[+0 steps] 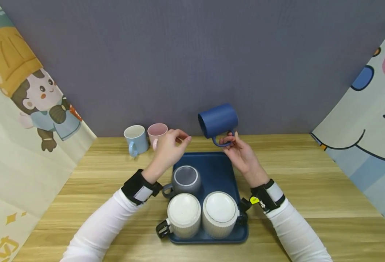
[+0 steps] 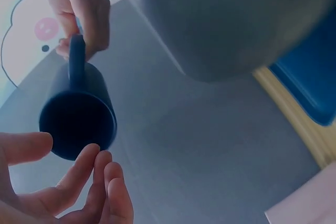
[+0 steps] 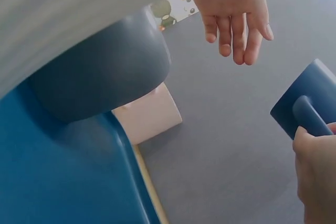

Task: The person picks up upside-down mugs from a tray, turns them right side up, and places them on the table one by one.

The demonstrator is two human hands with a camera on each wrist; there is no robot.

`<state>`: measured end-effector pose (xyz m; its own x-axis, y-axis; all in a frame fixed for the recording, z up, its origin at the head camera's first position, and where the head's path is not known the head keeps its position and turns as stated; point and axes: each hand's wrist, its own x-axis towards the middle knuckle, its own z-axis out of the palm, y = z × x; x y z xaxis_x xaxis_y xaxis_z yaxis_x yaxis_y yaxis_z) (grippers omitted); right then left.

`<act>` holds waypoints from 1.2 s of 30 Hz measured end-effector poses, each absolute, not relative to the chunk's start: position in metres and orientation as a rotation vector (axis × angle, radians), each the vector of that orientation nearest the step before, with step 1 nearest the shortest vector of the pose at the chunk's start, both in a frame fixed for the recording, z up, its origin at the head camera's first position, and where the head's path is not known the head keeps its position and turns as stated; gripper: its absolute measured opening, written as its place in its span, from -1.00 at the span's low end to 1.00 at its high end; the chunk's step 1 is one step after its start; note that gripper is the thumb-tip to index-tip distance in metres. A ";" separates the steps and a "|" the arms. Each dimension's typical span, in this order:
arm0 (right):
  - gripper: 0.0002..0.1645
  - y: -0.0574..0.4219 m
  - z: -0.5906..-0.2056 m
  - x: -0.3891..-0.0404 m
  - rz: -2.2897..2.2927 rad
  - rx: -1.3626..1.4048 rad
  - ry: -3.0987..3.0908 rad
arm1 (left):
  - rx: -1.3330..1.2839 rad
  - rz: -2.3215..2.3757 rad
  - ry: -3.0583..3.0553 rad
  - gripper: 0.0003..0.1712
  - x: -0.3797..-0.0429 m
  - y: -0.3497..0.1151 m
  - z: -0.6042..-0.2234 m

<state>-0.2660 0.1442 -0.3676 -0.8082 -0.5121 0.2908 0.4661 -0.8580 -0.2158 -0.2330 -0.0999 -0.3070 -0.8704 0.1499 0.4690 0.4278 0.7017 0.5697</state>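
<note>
My right hand (image 1: 241, 154) pinches the handle of a dark blue mug (image 1: 219, 119), holding it in the air beyond the tray's far end. The mug lies tipped on its side, its mouth facing left and its handle pointing down. My left hand (image 1: 171, 148) is held up to the left of the mug, apart from it, with relaxed fingers and nothing in them. In the left wrist view the mouth of the blue mug (image 2: 79, 124) faces the left hand (image 2: 79, 187). The right wrist view shows the left hand (image 3: 236, 19) with its fingers loosely extended.
A dark blue tray (image 1: 213, 163) bears an upside-down grey mug (image 1: 186, 180) and two upside-down whitish ribbed mugs (image 1: 184, 214) with black handles. Behind, near the grey wall (image 1: 192, 65), a light blue mug (image 1: 137, 140) and a pink mug (image 1: 157, 131) stand upright on the wooden table (image 1: 294, 174).
</note>
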 end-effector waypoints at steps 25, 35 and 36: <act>-0.80 0.134 -0.336 -0.215 -2.596 -0.336 -0.073 | -0.653 -1.595 -2.633 -0.66 -0.212 -0.070 -0.296; -0.84 0.121 -0.321 -0.191 -2.621 -0.357 -0.043 | -0.613 -1.942 -2.546 -0.57 -0.201 -0.069 -0.287; -0.83 0.119 -0.320 -0.189 -2.625 -0.354 -0.037 | -0.608 -1.971 -2.534 -0.55 -0.199 -0.069 -0.286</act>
